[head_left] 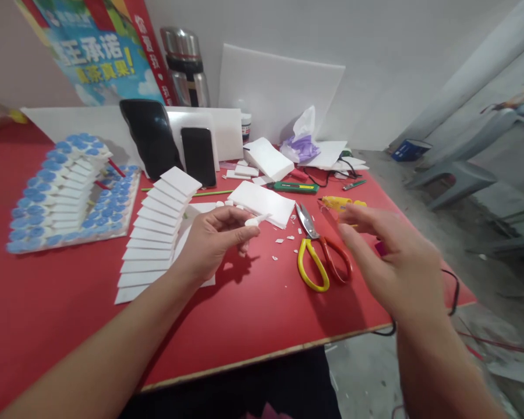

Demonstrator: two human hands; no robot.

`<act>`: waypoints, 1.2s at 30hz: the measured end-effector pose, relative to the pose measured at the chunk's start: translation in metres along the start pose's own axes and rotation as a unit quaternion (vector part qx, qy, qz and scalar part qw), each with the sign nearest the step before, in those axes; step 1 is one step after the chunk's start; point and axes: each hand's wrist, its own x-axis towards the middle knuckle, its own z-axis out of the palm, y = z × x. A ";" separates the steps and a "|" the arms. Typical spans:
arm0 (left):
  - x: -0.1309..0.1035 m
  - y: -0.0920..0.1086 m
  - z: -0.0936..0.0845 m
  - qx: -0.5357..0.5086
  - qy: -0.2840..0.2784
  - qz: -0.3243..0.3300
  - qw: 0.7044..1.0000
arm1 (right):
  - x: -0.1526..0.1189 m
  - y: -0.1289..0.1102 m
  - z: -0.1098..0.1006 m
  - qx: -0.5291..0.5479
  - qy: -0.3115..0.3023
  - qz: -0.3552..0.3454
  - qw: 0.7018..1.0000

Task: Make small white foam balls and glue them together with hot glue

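Note:
My left hand [218,235] pinches a small white piece [255,220] with a thin pointed end between thumb and fingers, above the red table. Beside it stands a curved row of overlapping white foam-like slabs [152,244], like a stair. To the right, my right hand [393,256] is raised with thumb and fingers apart, and nothing shows between them. Behind its fingertips lies a yellow tool [337,203], partly hidden, whose kind I cannot make out. Scissors [315,244] with one yellow and one red handle lie between my hands, among small white scraps [279,240].
A blue-and-white stair model [48,195] stands at the left. White sheets [264,201], a green cutter [296,187], a tissue pack [303,145], a phone [198,156] and a steel flask [186,70] are farther back. A black cable [456,294] hangs by the right edge.

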 end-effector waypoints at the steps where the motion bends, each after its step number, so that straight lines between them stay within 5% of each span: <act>1: 0.000 0.000 0.001 0.000 -0.002 -0.001 1.000 | 0.009 -0.012 0.005 0.040 -0.013 -0.011 0.999; 4: -0.001 0.002 0.000 0.012 -0.008 0.000 1.000 | 0.039 -0.030 0.030 0.157 -0.047 -0.017 0.986; 6: -0.001 0.002 -0.002 0.038 -0.015 0.008 0.999 | 0.055 -0.029 0.051 0.259 -0.099 0.038 0.960; 11: 0.001 0.001 -0.006 0.066 -0.016 0.002 0.998 | 0.066 -0.004 0.092 0.512 -0.231 0.178 0.808; 14: 0.003 0.001 -0.006 0.028 -0.014 -0.041 0.999 | 0.058 0.005 0.101 0.541 -0.249 0.228 0.770; 20: 0.008 0.000 -0.004 -0.070 0.004 -0.091 0.993 | 0.052 0.002 0.103 0.533 -0.260 0.241 0.769; 36: 0.008 -0.001 -0.001 -0.075 0.002 -0.104 0.992 | 0.047 -0.004 0.106 0.511 -0.246 0.228 0.791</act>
